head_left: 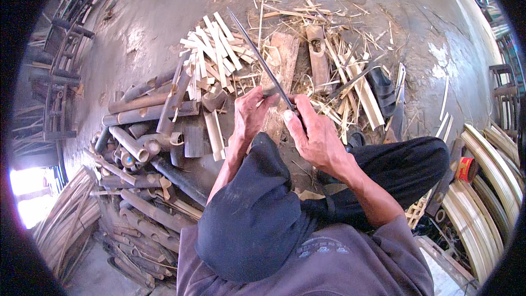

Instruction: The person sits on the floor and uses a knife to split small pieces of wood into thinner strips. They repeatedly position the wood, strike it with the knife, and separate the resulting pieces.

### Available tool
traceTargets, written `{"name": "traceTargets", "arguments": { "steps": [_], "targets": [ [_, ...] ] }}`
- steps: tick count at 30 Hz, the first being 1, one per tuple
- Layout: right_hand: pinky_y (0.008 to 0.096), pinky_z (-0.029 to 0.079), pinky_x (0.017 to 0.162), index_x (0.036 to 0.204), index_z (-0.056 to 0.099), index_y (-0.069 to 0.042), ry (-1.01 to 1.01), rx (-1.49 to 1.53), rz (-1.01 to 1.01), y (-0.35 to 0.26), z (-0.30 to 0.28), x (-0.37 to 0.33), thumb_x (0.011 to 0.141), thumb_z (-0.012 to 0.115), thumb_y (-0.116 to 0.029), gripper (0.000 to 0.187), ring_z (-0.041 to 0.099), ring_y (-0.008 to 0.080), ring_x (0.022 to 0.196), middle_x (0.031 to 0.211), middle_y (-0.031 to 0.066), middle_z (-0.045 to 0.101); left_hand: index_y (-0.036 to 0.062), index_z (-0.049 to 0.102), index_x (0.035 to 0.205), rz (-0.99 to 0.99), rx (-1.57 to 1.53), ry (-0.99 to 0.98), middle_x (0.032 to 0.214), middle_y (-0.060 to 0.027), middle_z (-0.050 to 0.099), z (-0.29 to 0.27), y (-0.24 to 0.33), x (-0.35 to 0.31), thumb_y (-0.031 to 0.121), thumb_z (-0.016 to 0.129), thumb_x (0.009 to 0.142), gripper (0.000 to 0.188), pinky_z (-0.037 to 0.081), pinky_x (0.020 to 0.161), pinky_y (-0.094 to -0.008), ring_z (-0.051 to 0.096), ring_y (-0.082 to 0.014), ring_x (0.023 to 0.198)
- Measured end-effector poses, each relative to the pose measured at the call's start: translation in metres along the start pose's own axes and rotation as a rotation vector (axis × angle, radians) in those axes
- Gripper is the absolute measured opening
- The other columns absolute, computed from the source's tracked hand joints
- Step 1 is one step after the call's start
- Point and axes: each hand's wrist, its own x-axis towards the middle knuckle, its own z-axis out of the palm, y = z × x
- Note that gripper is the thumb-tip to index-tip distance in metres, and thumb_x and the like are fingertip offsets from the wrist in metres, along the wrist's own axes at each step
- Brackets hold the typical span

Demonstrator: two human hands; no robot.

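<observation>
My right hand (318, 137) is closed around the handle of a long, thin, dark-bladed knife (257, 52). Its blade slants up and to the left, away from me. Beside it, my left hand (249, 112) pinches a short grey-brown piece of bamboo (270, 85), partly covered by the fingers and crossed by the blade. Whether the edge touches the piece, I cannot tell. Beyond both hands a worn wooden board (284, 49) lies on the floor. To its left is a heap of short pale split bamboo pieces (211, 49).
Dark bamboo tubes (150, 115) are piled at the left. A bamboo section with a hole (317, 57) lies beyond my right hand, near long pale strips (366, 96) and a black sandal (382, 90). Bundled slats (476, 214) and a red can (466, 169) are at the right.
</observation>
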Motion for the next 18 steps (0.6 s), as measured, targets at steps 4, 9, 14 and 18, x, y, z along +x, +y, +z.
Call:
{"name": "traceTargets", "arguments": {
  "steps": [4,9,14,18],
  "targets": [
    [0.0352,0.044,0.055,0.117,0.043,-0.004,-0.08,0.196,0.116,-0.021,-0.007,0.001,0.1,0.044,-0.019,0.023,0.055,0.0193,0.056,0.065,0.0083,0.051,0.0028,0.069,0.099,0.075,0.167,0.022,0.083,-0.0093,0.069,-0.022,0.044,0.011,0.003,0.072,0.081,0.019,0.053,0.067,-0.0284,0.068,-0.0181,0.074],
    [0.0349,0.043,0.053,0.117,0.042,-0.004,0.062,0.16,-0.104,-0.021,0.002,0.003,0.1,0.046,-0.02,0.024,0.054,0.0217,0.054,0.064,0.0102,0.049,0.0007,0.067,0.093,-0.069,0.113,0.012,0.076,-0.0119,0.065,-0.027,0.065,0.011,0.008,0.074,0.08,0.016,0.049,0.061,-0.0304,0.062,-0.0202,0.065],
    [0.0395,0.041,0.053,0.114,0.044,-0.003,0.225,0.014,-0.229,0.017,0.009,0.02,0.098,0.048,-0.016,0.021,0.053,0.0316,0.055,0.066,0.0164,0.047,0.0004,0.067,0.093,-0.11,0.236,-0.029,0.075,-0.011,0.064,-0.017,0.047,0.028,0.009,0.073,0.082,0.016,0.046,0.06,-0.0289,0.058,-0.0108,0.068],
    [0.0456,0.042,0.056,0.113,0.043,-0.004,0.058,0.075,-0.108,-0.031,-0.014,0.022,0.098,0.047,-0.018,0.02,0.053,0.0401,0.058,0.065,0.0203,0.047,0.007,0.068,0.109,-0.053,0.175,-0.049,0.09,-0.0136,0.071,-0.042,0.091,0.04,0.012,0.068,0.085,0.024,0.051,0.069,-0.0348,0.068,-0.0207,0.078]
  ]
}}
